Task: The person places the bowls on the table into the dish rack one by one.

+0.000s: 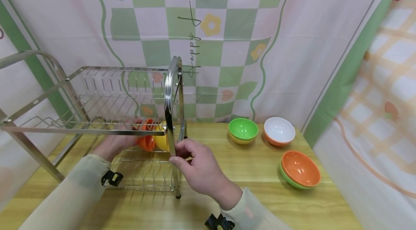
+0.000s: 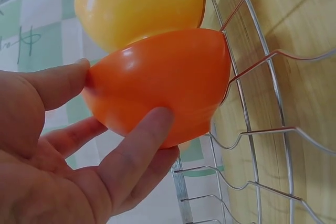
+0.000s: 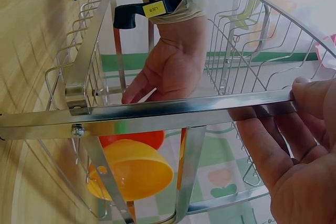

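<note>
A metal two-tier dish rack stands at the left of the table. On its lower tier my left hand holds an orange bowl, thumb and fingers spread round its outer side. The bowl is tipped on its side against the wires. Directly beyond it, a yellow bowl also stands on its side, close against the orange one. Wires of the upper tier partly hide this hand in the head view. My right hand grips the rack's front right leg between thumb and fingers.
On the right of the wooden table sit stacked pairs: a green bowl on a yellow one, a white bowl on an orange one, and an orange bowl on a green one. A patterned curtain hangs behind.
</note>
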A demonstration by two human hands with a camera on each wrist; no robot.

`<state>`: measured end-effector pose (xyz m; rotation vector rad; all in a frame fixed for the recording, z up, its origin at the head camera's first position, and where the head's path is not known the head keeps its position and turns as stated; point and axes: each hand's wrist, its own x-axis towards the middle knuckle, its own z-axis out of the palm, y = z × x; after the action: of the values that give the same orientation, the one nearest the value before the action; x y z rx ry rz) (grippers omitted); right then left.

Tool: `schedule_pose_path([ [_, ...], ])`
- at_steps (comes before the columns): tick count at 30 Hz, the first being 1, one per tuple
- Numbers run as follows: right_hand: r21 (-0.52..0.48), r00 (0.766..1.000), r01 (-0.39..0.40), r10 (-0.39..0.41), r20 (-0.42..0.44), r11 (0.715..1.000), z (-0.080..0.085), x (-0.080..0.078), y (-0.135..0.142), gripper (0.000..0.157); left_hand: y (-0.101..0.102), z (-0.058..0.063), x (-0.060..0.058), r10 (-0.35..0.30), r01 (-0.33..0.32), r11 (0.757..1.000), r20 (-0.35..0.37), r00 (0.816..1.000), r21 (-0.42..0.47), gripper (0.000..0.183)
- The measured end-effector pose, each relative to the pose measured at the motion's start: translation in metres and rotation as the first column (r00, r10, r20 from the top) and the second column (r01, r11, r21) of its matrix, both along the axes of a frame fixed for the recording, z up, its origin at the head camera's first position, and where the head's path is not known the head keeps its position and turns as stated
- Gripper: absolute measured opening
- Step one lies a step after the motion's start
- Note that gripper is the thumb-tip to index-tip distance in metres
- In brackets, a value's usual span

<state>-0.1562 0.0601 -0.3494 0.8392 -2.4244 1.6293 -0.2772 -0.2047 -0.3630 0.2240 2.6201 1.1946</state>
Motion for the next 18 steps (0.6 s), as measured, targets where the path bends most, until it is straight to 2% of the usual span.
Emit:
schedule_pose_path([
  [6, -0.001, 1.0, 0.006, -0.006, 0.017, 1.0, -0.001, 0.0, -0.001, 0.013, -0.002, 0.0, 0.003, -0.028, 0.027, 0.999, 0.009, 1.0, 0.025, 0.057],
  [9, -0.005, 1.0, 0.01, -0.01, 0.024, 1.0, -0.002, 0.0, -0.001, 0.012, -0.003, -0.001, 0.004, -0.055, 0.053, 0.995, 0.028, 0.998, 0.086, 0.056],
  [11, 0.002, 0.999, 0.016, -0.016, 0.031, 1.0, -0.002, 0.0, -0.001, 0.011, -0.004, -0.001, 0.006, -0.058, 0.056, 0.995, 0.016, 0.998, 0.087, 0.057],
  [14, 0.028, 0.999, 0.026, -0.027, 0.041, 0.999, -0.003, 0.001, 0.0, 0.01, -0.003, 0.001, 0.012, -0.017, 0.017, 0.999, 0.002, 1.0, 0.039, 0.07],
  [16, 0.048, 0.998, 0.027, -0.03, 0.053, 0.998, -0.003, 0.002, 0.002, 0.009, 0.0, 0.006, 0.02, 0.006, -0.008, 0.999, -0.031, 1.0, -0.049, 0.084],
  [18, 0.058, 0.998, 0.017, -0.021, 0.067, 0.998, -0.003, 0.002, 0.005, 0.011, 0.004, 0.012, 0.029, -0.007, -0.002, 0.993, -0.082, 0.997, -0.119, 0.086],
])
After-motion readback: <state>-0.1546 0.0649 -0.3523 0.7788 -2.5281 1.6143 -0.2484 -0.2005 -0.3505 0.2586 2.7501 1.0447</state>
